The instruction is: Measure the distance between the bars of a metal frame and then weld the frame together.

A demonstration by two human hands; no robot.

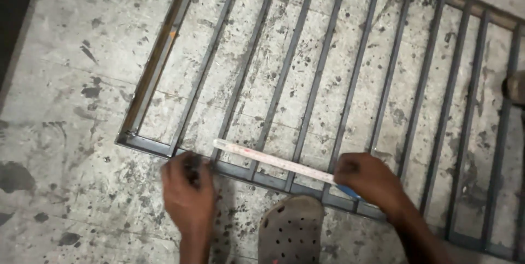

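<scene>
1. Stained concrete floor [65, 78] fills the frame; a metal grille frame [164, 51] of parallel bars lies flat on it.
2. Ruler [273, 160]: pale strip, slanting across the frame's lower rail, centre of the picture.
3. Right hand [369, 179]: fingers curled, pressing down the ruler's right end.
4. Left hand [188, 187]: fingers bunched on the rail, just left of the ruler's free end.
5. Perforated sandal [292, 226]: lower centre.

Stained concrete floor [65, 78] under metal grille [306, 78].

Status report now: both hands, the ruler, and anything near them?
Left hand on grille frame. Right hand pressing white ruler across bars. Sandal between hands.
</scene>
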